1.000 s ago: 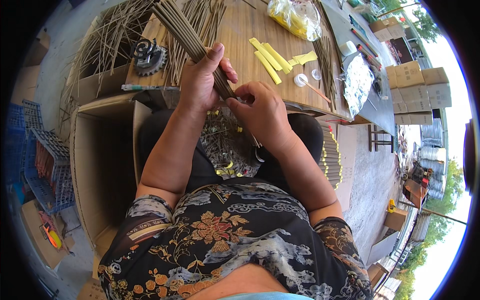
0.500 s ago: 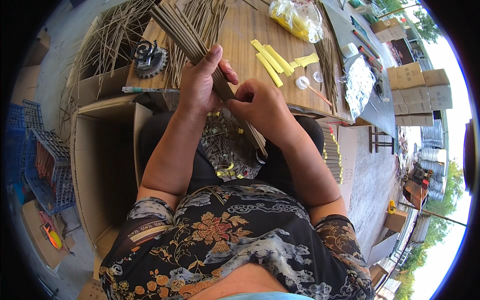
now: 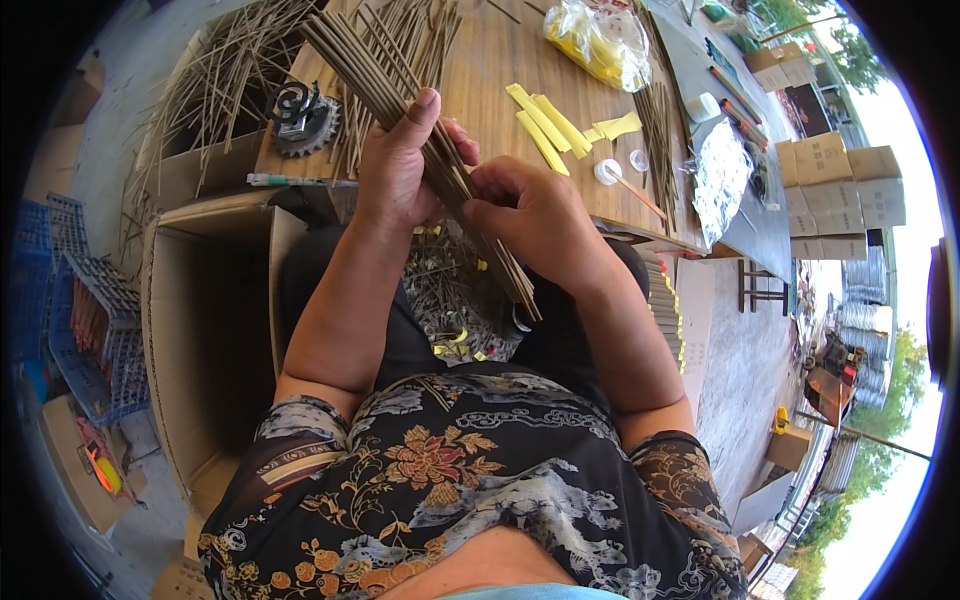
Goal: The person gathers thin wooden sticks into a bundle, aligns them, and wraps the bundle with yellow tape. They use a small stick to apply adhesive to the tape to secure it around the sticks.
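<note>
My left hand (image 3: 400, 170) is closed around a bundle of thin brown incense sticks (image 3: 358, 68), its thumb lying along the top. The bundle slants from the upper left down toward my lap. My right hand (image 3: 535, 212) pinches the bundle's side below the left hand, thumb and fingers curled against the sticks. A few sticks stand slightly apart from the rest. Beyond my hands, yellow paper strips (image 3: 543, 128) lie on the wooden table (image 3: 480, 75). Near them is a small white pot (image 3: 606, 171) with a thin stick resting across it.
Loose sticks (image 3: 225, 80) fill a box at the far left, beside a toothed metal tool (image 3: 303, 122). An open cardboard box (image 3: 210, 340) stands by my left arm. A plastic bag of yellow strips (image 3: 598, 45) sits at the back. Finished-looking bundles (image 3: 664, 315) lie right of my knee.
Some sticks in the bundle have spread apart, at the upper end and below my right hand. Both hands keep nearly the same place, with the right fingers shifted slightly.
</note>
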`<action>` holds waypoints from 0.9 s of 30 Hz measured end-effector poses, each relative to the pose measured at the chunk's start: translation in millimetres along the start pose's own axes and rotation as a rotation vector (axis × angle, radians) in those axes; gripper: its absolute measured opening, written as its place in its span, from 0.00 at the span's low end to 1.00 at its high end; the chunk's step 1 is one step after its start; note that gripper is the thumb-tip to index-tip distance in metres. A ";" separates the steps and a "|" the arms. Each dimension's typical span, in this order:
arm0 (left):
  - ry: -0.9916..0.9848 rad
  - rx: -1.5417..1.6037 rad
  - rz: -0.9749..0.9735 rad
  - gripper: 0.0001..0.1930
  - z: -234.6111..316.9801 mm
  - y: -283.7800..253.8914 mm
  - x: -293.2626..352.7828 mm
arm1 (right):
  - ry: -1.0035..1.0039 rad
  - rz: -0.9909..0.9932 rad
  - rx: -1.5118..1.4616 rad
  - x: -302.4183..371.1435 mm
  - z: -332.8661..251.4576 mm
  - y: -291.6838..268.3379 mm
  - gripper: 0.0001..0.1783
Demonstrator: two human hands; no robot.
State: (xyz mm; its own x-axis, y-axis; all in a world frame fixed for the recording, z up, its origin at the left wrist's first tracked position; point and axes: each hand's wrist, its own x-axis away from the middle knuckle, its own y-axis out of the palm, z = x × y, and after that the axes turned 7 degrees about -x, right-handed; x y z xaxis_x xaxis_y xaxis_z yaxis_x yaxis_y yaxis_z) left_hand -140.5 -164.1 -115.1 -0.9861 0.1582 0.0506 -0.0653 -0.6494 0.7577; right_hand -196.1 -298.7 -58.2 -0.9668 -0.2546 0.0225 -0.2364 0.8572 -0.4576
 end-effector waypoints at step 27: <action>-0.083 0.215 0.034 0.12 39.0 -32.9 -19.3 | 0.364 0.033 -0.587 -124.3 99.1 -28.7 0.11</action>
State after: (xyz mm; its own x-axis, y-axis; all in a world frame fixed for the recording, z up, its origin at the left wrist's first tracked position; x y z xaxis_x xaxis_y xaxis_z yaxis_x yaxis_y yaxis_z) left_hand -113.3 -116.8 -115.6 -0.9707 0.2049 0.1253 0.0110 -0.4833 0.8754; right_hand -59.5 -336.1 -135.9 -0.9212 -0.1453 0.3609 -0.1200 0.9885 0.0917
